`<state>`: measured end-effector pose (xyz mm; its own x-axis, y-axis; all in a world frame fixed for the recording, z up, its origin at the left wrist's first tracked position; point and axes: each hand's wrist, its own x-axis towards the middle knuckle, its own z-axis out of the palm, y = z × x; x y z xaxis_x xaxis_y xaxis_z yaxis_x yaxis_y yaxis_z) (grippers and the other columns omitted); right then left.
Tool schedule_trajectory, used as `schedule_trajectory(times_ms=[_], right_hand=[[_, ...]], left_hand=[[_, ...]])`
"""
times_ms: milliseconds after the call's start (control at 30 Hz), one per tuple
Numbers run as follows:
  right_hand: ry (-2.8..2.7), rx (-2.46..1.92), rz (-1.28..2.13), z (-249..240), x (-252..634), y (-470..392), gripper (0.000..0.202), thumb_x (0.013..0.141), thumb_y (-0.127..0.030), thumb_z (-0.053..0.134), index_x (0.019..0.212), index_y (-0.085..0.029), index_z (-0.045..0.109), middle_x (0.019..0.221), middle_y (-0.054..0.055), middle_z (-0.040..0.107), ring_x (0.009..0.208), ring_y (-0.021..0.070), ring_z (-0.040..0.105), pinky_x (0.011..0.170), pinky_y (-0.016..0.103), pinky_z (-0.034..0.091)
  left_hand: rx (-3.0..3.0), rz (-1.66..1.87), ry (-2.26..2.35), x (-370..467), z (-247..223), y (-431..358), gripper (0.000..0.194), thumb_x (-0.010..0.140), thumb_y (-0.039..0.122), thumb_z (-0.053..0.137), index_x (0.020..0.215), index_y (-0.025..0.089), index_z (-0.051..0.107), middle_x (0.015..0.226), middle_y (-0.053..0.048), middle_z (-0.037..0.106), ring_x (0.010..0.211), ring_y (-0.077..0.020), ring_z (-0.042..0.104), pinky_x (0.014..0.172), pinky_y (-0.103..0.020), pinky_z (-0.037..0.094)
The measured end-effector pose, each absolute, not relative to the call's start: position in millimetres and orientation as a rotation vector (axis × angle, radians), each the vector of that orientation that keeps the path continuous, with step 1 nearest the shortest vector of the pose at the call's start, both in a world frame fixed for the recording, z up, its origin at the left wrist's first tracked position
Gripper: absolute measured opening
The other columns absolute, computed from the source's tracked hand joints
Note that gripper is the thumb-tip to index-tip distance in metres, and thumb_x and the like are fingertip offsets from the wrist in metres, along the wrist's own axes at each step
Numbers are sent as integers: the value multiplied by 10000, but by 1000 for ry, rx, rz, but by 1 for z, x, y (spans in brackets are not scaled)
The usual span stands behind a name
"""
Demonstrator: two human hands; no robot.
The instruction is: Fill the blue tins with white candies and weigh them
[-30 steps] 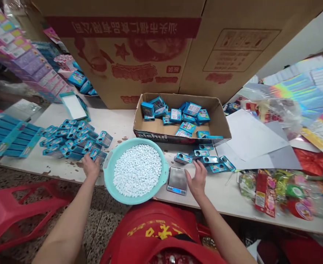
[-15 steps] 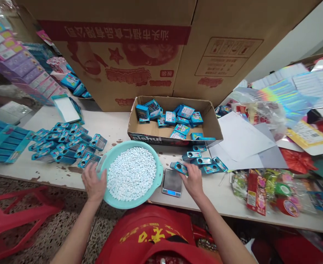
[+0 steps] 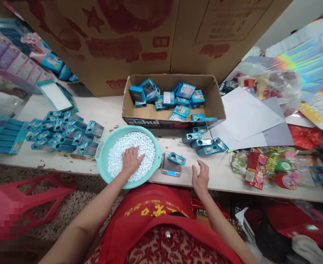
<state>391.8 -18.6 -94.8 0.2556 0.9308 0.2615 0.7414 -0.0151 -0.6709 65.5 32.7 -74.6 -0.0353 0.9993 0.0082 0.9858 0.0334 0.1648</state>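
My left hand (image 3: 131, 161) lies on the small pale candies (image 3: 143, 145) in a turquoise basin (image 3: 158, 156). Its fingers are spread, their tips among the candies. To the right of the basin is a small digital scale (image 3: 171, 173) with a lit blue display. One small blue box (image 3: 176, 158) rests on its plate. Just right of the scale, over the table, my right hand (image 3: 201, 178) is open with fingers apart and nothing in it. Several more blue boxes (image 3: 204, 143) stand behind it, showing dark round spots on top.
Behind the basin sits an open carton (image 3: 131, 119) with blue boxes inside, before a tall cardboard box (image 3: 139, 33). More blue boxes (image 3: 65, 134) cluster at the left. Paper sheets (image 3: 249, 113) and bagged sweets (image 3: 271, 168) cover the right. A red stool (image 3: 18, 201) stands lower left.
My left hand has moved from the basin's left rim onto the candies. My right hand has let go of a blue box, now on the scale, and drawn away rightward. The view has shifted.
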Motion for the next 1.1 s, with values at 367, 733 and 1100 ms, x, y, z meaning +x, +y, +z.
schedule_trajectory(times_ms=[367, 733, 1100], right_hand=[[-1668, -2136, 335, -139, 396, -64, 398, 897, -373, 351, 1150, -145, 556, 1221, 176, 544, 1137, 306, 461, 909, 497, 377], [-1824, -2146, 280, -145, 397, -70, 473, 905, -428, 361, 1257, -133, 477, 1311, 180, 488, 1240, 310, 374, 977, 497, 331], [-1709, -1944, 370, -135, 392, -52, 397, 888, -459, 435, 1142, -177, 554, 1224, 169, 513, 1139, 306, 454, 896, 521, 404]], left_hand=[[1859, 457, 2094, 67, -74, 44, 155, 826, 320, 510, 873, 210, 609, 853, -63, 615, 769, -204, 573, 632, -279, 381], [249, 1224, 1403, 57, -29, 59, 213, 570, 289, 627, 667, 185, 469, 607, 13, 537, 444, -86, 456, 375, -185, 258], [250, 1335, 1381, 66, -21, 59, 183, 650, 301, 632, 746, 175, 543, 577, 26, 528, 476, -93, 504, 442, -195, 373]])
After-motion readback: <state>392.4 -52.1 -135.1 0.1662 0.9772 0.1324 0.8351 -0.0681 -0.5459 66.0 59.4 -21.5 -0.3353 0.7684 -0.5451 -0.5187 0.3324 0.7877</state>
